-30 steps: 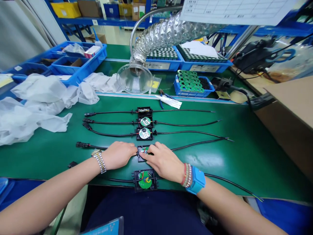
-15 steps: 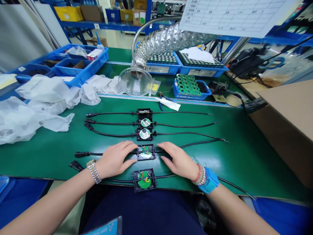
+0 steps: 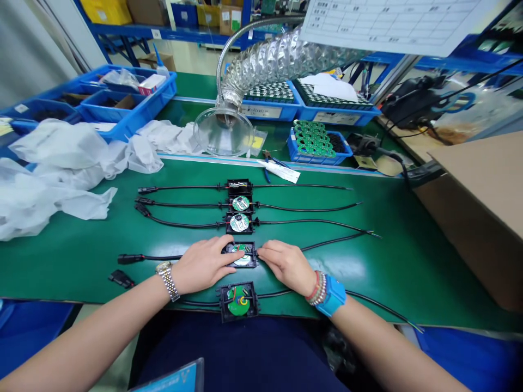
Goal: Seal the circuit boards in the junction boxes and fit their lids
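So both hands sit flat on the green mat, left hand with fingers loosely spread over the black box and right hand pressing fingertips to its right edge, another box just nearer, three more boxes lined up beyond.

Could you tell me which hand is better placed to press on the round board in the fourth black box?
Probably the left hand: its fingers already lie over the board in the fourth box, while the right hand only touches the box's right edge by the cable.
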